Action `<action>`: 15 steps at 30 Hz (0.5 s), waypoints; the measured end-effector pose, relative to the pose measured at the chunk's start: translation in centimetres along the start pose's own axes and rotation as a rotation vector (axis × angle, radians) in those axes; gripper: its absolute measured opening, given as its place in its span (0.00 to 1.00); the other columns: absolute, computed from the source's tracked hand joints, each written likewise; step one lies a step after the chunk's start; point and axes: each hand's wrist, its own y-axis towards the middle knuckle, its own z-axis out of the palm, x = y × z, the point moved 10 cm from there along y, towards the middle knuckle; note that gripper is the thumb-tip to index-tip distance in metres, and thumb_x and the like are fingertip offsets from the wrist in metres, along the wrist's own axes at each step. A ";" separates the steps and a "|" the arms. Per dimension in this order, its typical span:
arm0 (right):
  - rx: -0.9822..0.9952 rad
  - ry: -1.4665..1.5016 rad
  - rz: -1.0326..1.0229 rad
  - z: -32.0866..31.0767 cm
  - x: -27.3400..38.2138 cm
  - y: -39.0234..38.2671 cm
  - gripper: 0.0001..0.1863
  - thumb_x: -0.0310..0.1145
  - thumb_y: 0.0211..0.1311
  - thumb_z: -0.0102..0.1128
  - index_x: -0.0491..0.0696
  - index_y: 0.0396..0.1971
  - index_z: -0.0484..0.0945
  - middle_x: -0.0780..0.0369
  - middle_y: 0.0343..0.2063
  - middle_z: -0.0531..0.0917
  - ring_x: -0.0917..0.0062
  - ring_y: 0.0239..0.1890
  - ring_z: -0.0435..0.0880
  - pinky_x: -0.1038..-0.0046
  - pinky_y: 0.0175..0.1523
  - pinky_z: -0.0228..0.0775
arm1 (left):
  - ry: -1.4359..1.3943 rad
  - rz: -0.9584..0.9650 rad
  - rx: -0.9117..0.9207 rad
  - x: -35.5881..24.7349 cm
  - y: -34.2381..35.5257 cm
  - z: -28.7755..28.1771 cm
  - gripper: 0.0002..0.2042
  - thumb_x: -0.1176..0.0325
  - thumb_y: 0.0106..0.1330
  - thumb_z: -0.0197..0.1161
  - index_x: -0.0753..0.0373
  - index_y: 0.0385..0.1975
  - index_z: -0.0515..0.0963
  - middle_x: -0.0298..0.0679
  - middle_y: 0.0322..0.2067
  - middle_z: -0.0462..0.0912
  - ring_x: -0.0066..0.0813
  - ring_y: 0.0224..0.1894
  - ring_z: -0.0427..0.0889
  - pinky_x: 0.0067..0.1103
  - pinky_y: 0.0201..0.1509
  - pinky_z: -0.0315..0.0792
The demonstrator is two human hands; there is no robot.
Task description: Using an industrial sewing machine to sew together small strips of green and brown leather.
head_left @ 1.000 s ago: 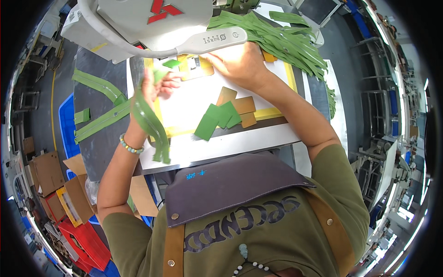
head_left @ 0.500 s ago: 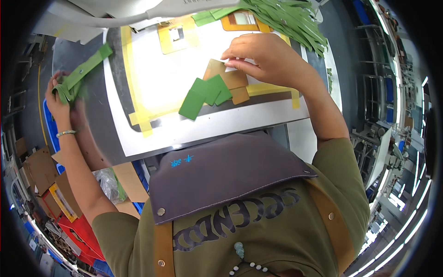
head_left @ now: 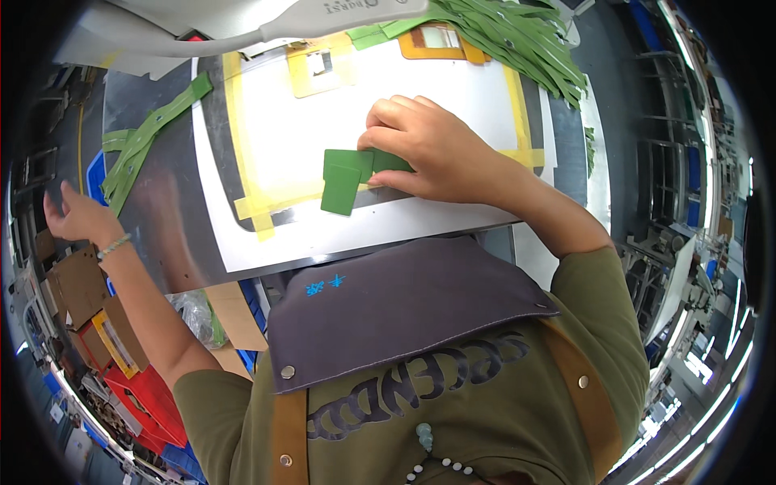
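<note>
My right hand [head_left: 432, 149] is over the bright white work surface [head_left: 307, 121], thumb and fingers closed on small green rectangular pieces [head_left: 342, 190]. They overlap, and my fingers hide part of them. Out past the table's left edge is my left hand [head_left: 82, 217], fingers spread and holding nothing. Close by it, long green strips [head_left: 145, 141] with small holes or studs lie crossed at the left side of the table, their lower ends over the edge.
A large bundle of green strips [head_left: 517, 44] rests at the back right. Amber frame-like plates [head_left: 416, 55] and a yellowish one [head_left: 301, 77] lie at the back, beneath a pale machine arm [head_left: 339, 18]. Cardboard boxes [head_left: 77, 283] and a red container [head_left: 145, 404] stand at lower left.
My left hand has let go of the green strips and moved down and left. My right hand has shifted left and lower onto the green pieces; the tan pieces no longer show.
</note>
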 end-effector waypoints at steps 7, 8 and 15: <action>-0.052 0.157 0.075 -0.4 -1.0 0.1 0.19 0.39 0.57 0.77 0.48 0.44 0.83 0.60 0.44 0.80 0.64 0.48 0.79 0.60 0.54 0.71 | -0.189 0.446 1.366 -15.3 -22.8 5.6 0.24 0.65 0.68 0.73 0.64 0.62 0.78 0.42 0.61 0.83 0.36 0.64 0.80 0.33 0.70 0.71; -0.120 0.103 0.048 -1.3 -0.6 0.0 0.21 0.40 0.56 0.78 0.49 0.48 0.83 0.60 0.44 0.80 0.64 0.48 0.80 0.61 0.54 0.72 | -0.224 0.557 1.461 -17.0 -26.1 4.9 0.30 0.62 0.64 0.76 0.64 0.65 0.75 0.44 0.65 0.79 0.42 0.68 0.76 0.37 0.72 0.68; 0.138 -0.061 0.474 -3.2 -2.6 -4.2 0.37 0.43 0.56 0.80 0.45 0.63 0.76 0.57 0.51 0.76 0.60 0.43 0.83 0.63 0.46 0.77 | -0.257 0.814 1.677 -20.1 -33.6 4.3 0.45 0.56 0.52 0.82 0.66 0.70 0.69 0.49 0.72 0.69 0.56 0.74 0.65 0.45 0.75 0.62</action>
